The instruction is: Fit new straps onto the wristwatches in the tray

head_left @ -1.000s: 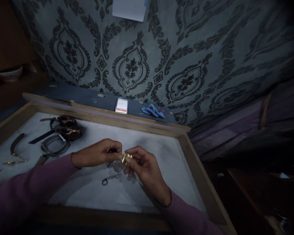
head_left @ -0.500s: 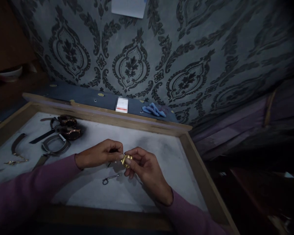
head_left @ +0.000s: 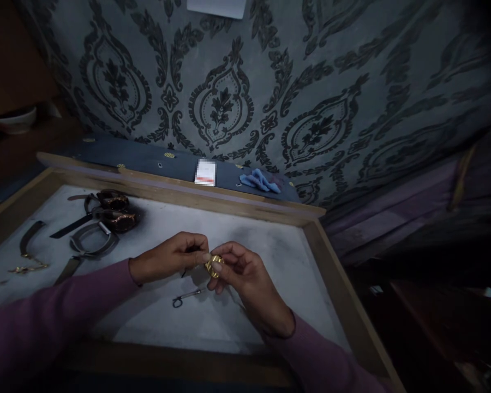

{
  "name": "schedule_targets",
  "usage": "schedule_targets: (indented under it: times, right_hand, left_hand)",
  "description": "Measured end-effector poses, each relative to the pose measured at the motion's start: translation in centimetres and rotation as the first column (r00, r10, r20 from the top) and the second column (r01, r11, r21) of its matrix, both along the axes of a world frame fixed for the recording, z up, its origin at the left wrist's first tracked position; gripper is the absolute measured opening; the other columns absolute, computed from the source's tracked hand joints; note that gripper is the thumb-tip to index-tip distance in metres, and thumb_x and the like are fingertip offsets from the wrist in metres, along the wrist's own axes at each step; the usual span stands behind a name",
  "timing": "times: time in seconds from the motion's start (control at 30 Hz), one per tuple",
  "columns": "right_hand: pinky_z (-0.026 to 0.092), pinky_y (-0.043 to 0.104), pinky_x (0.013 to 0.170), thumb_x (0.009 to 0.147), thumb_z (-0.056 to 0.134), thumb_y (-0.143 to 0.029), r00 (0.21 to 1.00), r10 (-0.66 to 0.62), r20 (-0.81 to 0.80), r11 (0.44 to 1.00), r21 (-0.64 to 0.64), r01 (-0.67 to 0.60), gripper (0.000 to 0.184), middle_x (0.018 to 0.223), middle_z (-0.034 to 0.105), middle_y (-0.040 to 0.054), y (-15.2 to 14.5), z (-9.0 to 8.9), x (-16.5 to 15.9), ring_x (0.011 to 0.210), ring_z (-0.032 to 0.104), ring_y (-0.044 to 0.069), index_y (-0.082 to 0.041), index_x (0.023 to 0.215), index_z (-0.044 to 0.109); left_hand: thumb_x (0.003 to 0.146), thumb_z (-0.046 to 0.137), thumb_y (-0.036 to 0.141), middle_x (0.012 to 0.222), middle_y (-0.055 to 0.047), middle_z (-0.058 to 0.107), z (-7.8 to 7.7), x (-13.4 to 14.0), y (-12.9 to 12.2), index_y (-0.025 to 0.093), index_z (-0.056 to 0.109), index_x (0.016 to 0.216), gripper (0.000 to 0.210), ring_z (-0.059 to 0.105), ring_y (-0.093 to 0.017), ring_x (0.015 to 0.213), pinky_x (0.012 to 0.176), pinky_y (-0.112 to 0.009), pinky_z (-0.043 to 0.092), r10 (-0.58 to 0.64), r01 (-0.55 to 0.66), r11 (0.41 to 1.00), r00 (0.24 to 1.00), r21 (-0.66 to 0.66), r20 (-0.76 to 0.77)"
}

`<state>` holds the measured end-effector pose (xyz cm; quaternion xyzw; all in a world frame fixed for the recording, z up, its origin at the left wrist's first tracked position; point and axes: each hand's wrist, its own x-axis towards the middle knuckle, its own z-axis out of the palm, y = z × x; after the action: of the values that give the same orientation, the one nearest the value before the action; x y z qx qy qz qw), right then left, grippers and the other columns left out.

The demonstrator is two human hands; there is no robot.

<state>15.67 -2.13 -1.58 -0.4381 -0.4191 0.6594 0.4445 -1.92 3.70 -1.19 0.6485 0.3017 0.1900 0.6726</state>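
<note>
Over the middle of the white-bottomed wooden tray [head_left: 335, 273], my right hand [head_left: 251, 278] holds a gold watch case [head_left: 215, 266] between thumb and fingers. My left hand [head_left: 175, 256] is closed in a pinch at the left edge of the same case; whether a smaller part sits between those fingertips is hidden. A thin dark tip shows just below the left fingers. Beneath both hands a small slender metal tool [head_left: 187, 298] with a loop at one end lies on the white surface.
Wristwatches [head_left: 120, 220] and dark straps [head_left: 93, 240] lie at the tray's left, with a gold chain-like piece [head_left: 28, 267]. Raised wooden sides border the tray. Behind it are a small white box [head_left: 205, 172] and a blue cloth [head_left: 259, 180] before a patterned wall [head_left: 221, 103].
The view has tipped and shifted slightly. Both hands keep the same grip, and the gold case has turned a little between the fingers.
</note>
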Motion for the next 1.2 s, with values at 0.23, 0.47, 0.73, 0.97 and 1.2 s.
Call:
schedule_targets:
  times: [0.23, 0.47, 0.73, 0.97, 1.2]
  right_hand:
    - [0.055, 0.023, 0.053, 0.076, 0.078, -0.032, 1.0, 0.028, -0.003, 1.0, 0.003, -0.028, 0.023, 0.068, 0.069, -0.0006, 0.0, 0.0, 0.1, 0.055, 0.066, 0.011, -0.016, 0.088, 0.066]
    - [0.059, 0.024, 0.064, 0.079, 0.075, -0.032, 0.997, 0.077, -0.022, 0.997, -0.001, -0.077, 0.023, 0.076, 0.073, 0.0018, 0.0, 0.3, 0.2, 0.067, 0.072, 0.013, -0.016, 0.09, 0.063]
    - [0.06, 0.026, 0.066, 0.083, 0.071, -0.031, 0.996, 0.084, -0.022, 0.996, 0.038, -0.083, 0.019, 0.079, 0.073, 0.0032, 0.1, -0.1, 0.1, 0.07, 0.073, 0.014, -0.016, 0.09, 0.062]
    - [0.06, 0.028, 0.067, 0.085, 0.069, -0.03, 0.995, 0.094, -0.034, 0.995, 0.035, -0.093, 0.018, 0.079, 0.072, 0.0027, 0.0, 0.1, 0.2, 0.071, 0.072, 0.015, -0.018, 0.089, 0.057]
    - [0.06, 0.028, 0.068, 0.087, 0.067, -0.031, 0.993, 0.109, -0.048, 0.993, 0.058, -0.107, 0.017, 0.08, 0.072, 0.003, 0.1, 0.0, 0.2, 0.071, 0.072, 0.014, -0.018, 0.089, 0.056]
  left_hand:
    - [0.08, 0.062, 0.054, 0.055, 0.007, 0.042, -0.4, 0.1, 0.0, 0.017, 0.048, 0.068, 0.041, 0.034, -0.007, 0.05, 0.047, -0.02, 0.026, 0.025, -0.023, 0.997, 0.999, -0.076, 0.027]
    - [0.081, 0.064, 0.051, 0.052, 0.006, 0.047, -1.6, 0.3, -0.1, 0.016, 0.049, 0.067, 0.04, 0.039, -0.007, 0.047, 0.047, -0.02, 0.03, 0.071, -0.06, 0.986, 0.995, -0.158, 0.067]
    - [0.08, 0.064, 0.049, 0.049, 0.007, 0.045, -1.6, 0.7, -0.3, 0.016, 0.05, 0.066, 0.039, 0.037, -0.006, 0.043, 0.044, -0.019, 0.029, 0.129, -0.113, 0.977, 0.989, -0.183, 0.077]
    - [0.078, 0.066, 0.05, 0.049, 0.007, 0.046, -1.5, 0.8, -0.5, 0.016, 0.051, 0.065, 0.04, 0.039, -0.006, 0.043, 0.044, -0.019, 0.03, 0.162, -0.147, 0.968, 0.985, -0.204, 0.058]
    - [0.081, 0.065, 0.05, 0.05, 0.006, 0.048, -1.7, 0.8, -0.5, 0.015, 0.051, 0.066, 0.041, 0.043, -0.007, 0.044, 0.045, -0.019, 0.033, 0.174, -0.153, 0.961, 0.982, -0.228, 0.074]
